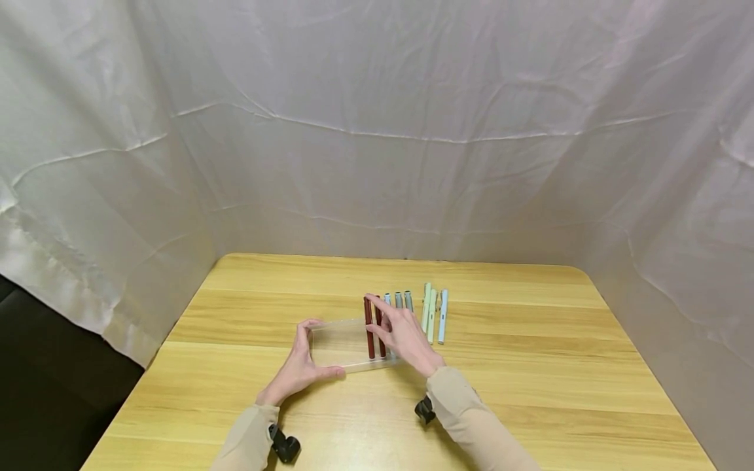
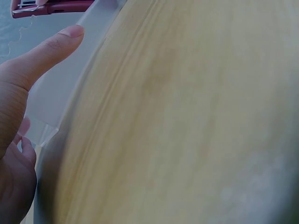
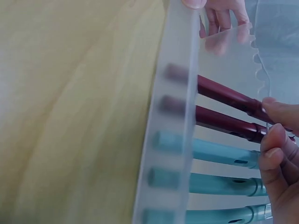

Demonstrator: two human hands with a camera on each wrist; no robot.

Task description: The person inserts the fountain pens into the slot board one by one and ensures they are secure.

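A clear plastic pen tray (image 1: pixel 338 343) with a notched back edge lies across the middle of the work area. My left hand (image 1: pixel 299 366) grips its left end, thumb along the front wall and fingers at the back corner. Two dark red pens lie side by side in it. My right hand (image 1: pixel 406 335) pinches the leftmost dark red pen (image 3: pixel 224 94) near its upper end, close to the notches. Beside it is the other dark red pen (image 3: pixel 224 122). Several blue-toned pens (image 3: pixel 219 183) fill the slots further right, partly hidden by my right hand in the head view.
To the right of the tray, two light green pens (image 1: pixel 432 320) and a light blue pen (image 1: pixel 443 317) lie on the wooden table (image 1: pixel 559 373). Pale curtains (image 1: pixel 400 183) hang behind the table and at both sides. A black surface (image 1: pixel 47 379) shows at the far left.
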